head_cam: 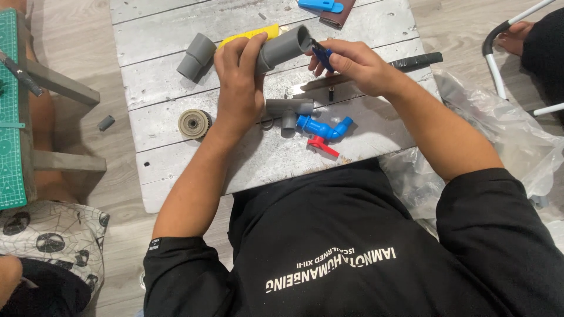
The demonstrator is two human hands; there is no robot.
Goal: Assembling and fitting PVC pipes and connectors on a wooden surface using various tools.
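My left hand (238,82) grips a short grey pipe piece (285,47) and holds it above the white plank table (376,23). My right hand (352,64) holds a small blue tool (321,56) against the pipe's open right end. Under my hands lie a grey tee fitting (288,110), a blue tap with a red handle (323,130) and a long metal blade (311,85). A yellow object (252,33) shows behind my left hand.
A grey coupling (197,56) and a round tape roll (194,123) lie left on the table. A black tube (420,60) lies right, a blue item (320,6) at the far edge. Clear plastic bags (505,135) sit right, a green cutting mat (10,111) left. Another person's foot (517,35) is top right.
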